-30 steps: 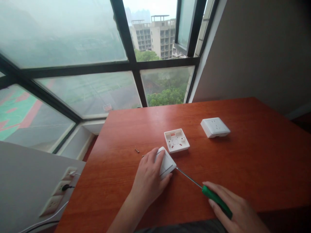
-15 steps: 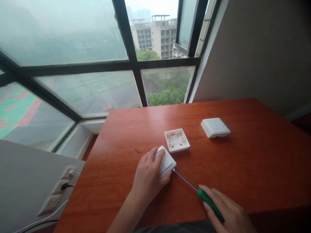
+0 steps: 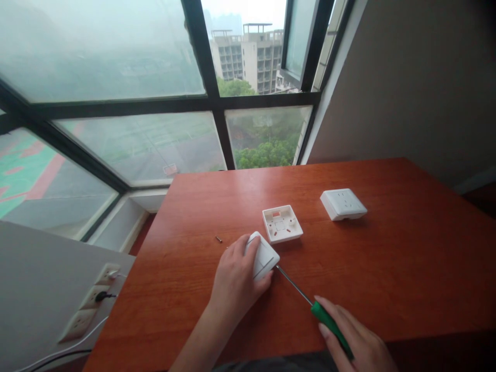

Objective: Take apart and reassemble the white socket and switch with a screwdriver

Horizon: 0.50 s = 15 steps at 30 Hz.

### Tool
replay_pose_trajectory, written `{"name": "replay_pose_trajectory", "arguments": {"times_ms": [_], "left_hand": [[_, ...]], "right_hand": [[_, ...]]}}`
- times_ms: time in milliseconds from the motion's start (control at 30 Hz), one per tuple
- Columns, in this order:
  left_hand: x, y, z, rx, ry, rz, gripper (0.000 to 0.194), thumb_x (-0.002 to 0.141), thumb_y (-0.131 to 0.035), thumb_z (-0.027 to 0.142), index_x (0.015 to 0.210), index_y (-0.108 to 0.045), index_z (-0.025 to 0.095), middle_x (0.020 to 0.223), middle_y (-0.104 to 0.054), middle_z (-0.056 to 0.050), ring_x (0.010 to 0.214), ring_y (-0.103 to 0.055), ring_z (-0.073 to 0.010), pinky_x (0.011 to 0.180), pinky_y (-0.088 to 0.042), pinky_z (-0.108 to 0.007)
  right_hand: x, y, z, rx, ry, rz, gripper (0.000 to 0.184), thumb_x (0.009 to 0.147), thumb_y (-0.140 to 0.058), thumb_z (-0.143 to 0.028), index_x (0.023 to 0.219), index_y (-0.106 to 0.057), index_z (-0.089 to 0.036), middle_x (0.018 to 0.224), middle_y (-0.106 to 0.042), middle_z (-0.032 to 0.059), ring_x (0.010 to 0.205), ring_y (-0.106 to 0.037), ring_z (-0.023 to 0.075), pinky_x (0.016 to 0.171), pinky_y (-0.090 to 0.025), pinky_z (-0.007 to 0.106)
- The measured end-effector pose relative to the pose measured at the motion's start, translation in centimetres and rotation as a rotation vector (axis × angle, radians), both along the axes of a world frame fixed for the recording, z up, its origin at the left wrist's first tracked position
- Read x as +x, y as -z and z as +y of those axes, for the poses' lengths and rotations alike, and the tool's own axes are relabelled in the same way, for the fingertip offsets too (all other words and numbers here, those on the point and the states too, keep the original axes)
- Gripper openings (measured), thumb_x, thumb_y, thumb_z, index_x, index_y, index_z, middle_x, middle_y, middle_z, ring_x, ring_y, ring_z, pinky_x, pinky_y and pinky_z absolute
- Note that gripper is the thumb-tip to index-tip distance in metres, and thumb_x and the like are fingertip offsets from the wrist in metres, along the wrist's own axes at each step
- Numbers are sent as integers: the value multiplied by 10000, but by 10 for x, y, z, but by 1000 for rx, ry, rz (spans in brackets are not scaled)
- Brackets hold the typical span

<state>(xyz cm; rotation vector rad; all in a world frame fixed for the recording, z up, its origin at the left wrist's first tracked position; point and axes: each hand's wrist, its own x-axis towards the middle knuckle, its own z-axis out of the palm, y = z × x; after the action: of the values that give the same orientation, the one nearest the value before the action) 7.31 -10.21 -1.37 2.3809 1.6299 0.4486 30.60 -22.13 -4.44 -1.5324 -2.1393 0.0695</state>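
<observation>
My left hand [image 3: 241,274] grips a white wall switch [image 3: 265,257] close to the tabletop, fingers over its far side and thumb along the near edge. My right hand [image 3: 354,336] is closed around the green handle of a screwdriver [image 3: 295,284]. The screwdriver's tip meets the near right corner of the switch; whether it sits in a slot there is hidden. Just beyond the switch lies a white mounting box [image 3: 282,224], its hollow side up. To the left of my fingers is a small screw [image 3: 219,239].
A white socket on its box [image 3: 343,204] stands at the right on the reddish wooden table [image 3: 406,258]. Beyond the table's far edge is a window with a dark frame [image 3: 219,103]. Wall outlets [image 3: 91,299] with plugs and cables are at the lower left.
The screwdriver and my right hand have shifted slightly left and up. The switch in my left hand has moved a little left; the box, socket and screw stay put.
</observation>
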Motion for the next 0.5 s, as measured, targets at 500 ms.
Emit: {"name": "replay_pose_trajectory", "arguments": {"times_ms": [500], "left_hand": [[4,-3,0,-50,31,-57,681,702,-716,316,1326,-465,211,1339,-515,-124,1160,-528,-323,998,-444,-475]], "right_hand": [[0,6,-4,-73,2,54,346,917,-492,-244,1231,-598,-144,1082,-736,114,933,-723,212,755,-589,243]]}}
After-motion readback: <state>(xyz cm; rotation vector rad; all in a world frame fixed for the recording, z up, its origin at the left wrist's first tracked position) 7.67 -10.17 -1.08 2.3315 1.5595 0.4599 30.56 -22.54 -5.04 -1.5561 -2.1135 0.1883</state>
